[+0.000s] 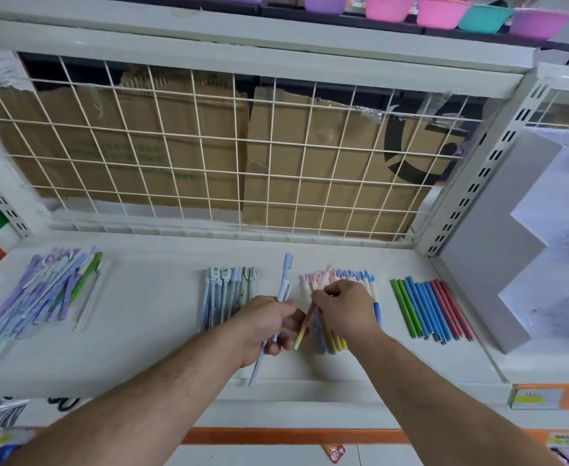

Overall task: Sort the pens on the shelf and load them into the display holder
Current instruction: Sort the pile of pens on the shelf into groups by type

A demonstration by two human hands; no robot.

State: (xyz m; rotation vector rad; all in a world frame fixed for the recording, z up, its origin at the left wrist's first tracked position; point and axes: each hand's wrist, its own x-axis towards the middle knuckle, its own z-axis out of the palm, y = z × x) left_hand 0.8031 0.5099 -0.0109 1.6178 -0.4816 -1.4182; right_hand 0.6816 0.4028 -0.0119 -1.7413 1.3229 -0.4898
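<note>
Several groups of pens lie on the white shelf (162, 317). A loose mixed pile (46, 294) is at the left. A pale blue-grey row (229, 290) lies left of centre. A pastel group with pink and blue caps (340, 277) sits in the middle. A neat row of green, blue and red pens (431, 307) lies to the right. My left hand (269, 326) grips a light blue pen (284, 284) that points away from me. My right hand (343, 311) pinches a yellow-pink pen (303, 326) over the pastel group. The white stepped display holder (491, 250) stands at the far right.
A wire grid (209, 146) backed by cardboard closes the rear of the shelf. Slotted uprights (471, 193) flank it. Coloured plastic bowls (441, 13) sit on the shelf above. An orange price strip (293, 435) runs below the shelf's front edge.
</note>
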